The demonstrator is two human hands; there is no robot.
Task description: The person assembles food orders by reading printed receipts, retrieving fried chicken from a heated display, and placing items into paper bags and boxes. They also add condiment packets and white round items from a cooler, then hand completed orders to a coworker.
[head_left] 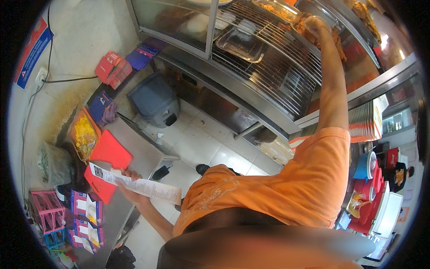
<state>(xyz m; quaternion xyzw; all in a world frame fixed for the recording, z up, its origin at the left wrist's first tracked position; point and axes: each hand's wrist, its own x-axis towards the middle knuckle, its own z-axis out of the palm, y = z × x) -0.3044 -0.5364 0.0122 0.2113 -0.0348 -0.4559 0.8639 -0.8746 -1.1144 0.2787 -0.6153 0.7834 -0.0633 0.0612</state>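
Observation:
My left hand [130, 183] is closed round a long white paper receipt [152, 188], held out above the left counter's edge. Printed lines run along the strip. Stretched far up to the right, my right hand [317, 24] is inside the glass-fronted display cabinet. It is over a metal tray of fried chicken [303, 28], touching or just above the pieces. Its fingers are too small and hidden to show whether they grip any. Beside that tray is another metal tray [275, 10] with fried food. A nearly bare metal tray [239, 44] lies on the wire rack [282, 54].
On the left steel counter [139, 148] lie red cutting boards [114, 150], a container of yellow fries [85, 134] and several filled cartons [87, 219]. Folded red boxes [112, 69] are stacked by the wall. A grey bin [154, 99] stands on the tiled floor. The cabinet's metal frame [358, 92] borders my right arm.

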